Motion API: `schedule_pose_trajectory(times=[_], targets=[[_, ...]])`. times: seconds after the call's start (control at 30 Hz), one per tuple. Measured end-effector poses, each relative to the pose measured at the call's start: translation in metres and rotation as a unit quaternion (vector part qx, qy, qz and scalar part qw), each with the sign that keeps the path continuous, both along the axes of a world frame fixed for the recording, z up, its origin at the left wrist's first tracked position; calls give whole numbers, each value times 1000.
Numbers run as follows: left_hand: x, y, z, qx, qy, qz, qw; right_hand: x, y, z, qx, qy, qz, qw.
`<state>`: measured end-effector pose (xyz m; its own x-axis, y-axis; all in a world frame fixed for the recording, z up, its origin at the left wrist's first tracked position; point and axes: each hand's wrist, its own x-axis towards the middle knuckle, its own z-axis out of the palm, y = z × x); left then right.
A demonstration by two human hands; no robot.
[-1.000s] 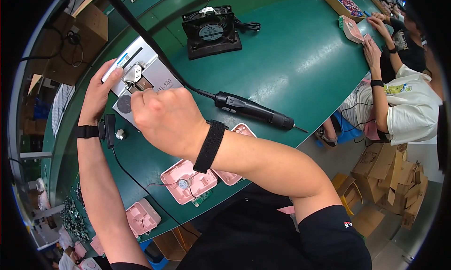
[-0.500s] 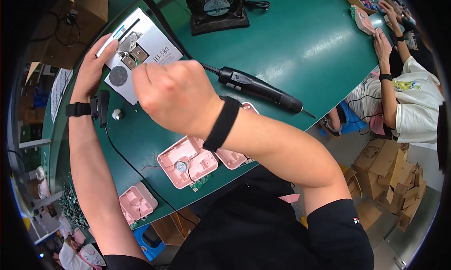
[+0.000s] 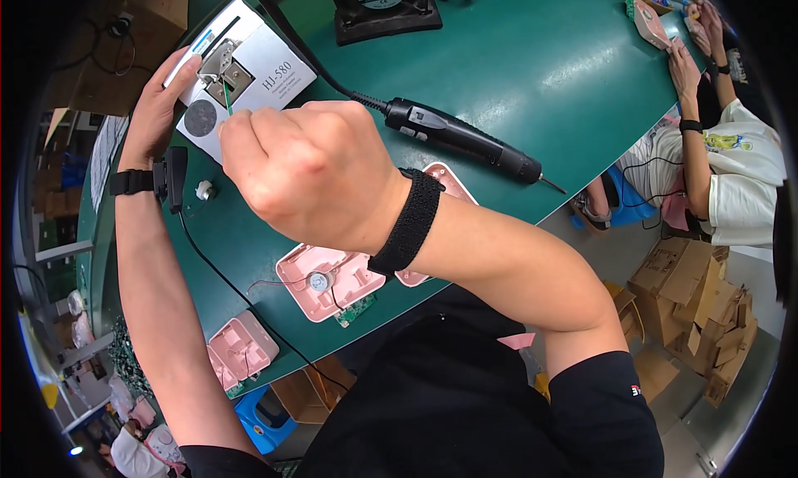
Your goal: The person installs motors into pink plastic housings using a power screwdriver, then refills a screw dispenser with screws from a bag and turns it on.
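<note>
A silver box-shaped machine [image 3: 268, 56] stands at the far left of the table, with a small metal mechanism [image 3: 226, 72] set in its face and a dark round disc [image 3: 200, 118] beside it. My left hand [image 3: 160, 96] grips the machine's left edge, thumb on its face. In front of the machine, my right hand [image 3: 309, 166] is closed in a pinch. A thin green stick [image 3: 228, 97] sticks out from its fingers and points at the mechanism; whether its tip touches metal is too small to tell.
A black electric screwdriver [image 3: 461, 141] lies right of my right hand. Behind it stands a black fan [image 3: 386, 17]. Nearer me are pink plastic housings [image 3: 299, 307] with a wired round part [image 3: 318, 281]. A small white part [image 3: 205, 190] rests by my left wrist. Across, a co-worker's hands [image 3: 686, 71] handle pink parts.
My right hand has drawn back slightly from the machine, so more of the green stick shows. The left hand keeps its hold. The co-worker's hands have shifted.
</note>
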<state>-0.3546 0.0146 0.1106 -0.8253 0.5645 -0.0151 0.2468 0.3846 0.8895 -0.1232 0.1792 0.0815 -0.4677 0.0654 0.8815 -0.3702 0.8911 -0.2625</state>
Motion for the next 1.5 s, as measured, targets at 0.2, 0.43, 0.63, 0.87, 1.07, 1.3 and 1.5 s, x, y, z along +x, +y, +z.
schedule_pose_trajectory(times=[0.2,0.43,0.63,0.87,1.07,1.3,1.5], targets=[[-1,2,0,-6,17,-1,1000,-2,0,-8,18,22,2,1000],[4,1,-2,9,26,-1,1000,-5,-7,-10,27,14,4,1000],[5,2,-1,8,14,0,1000,0,-11,-8,21,36,14,999],[5,1,-1,-27,55,-41,997,3,-15,-4,29,51,10,998],[10,3,1,-11,73,-34,997,-26,6,-6,33,72,-28,996],[14,2,1,-3,64,-41,997,8,5,15,31,79,20,996],[15,1,0,-4,58,-39,998,27,2,4,18,30,45,998]])
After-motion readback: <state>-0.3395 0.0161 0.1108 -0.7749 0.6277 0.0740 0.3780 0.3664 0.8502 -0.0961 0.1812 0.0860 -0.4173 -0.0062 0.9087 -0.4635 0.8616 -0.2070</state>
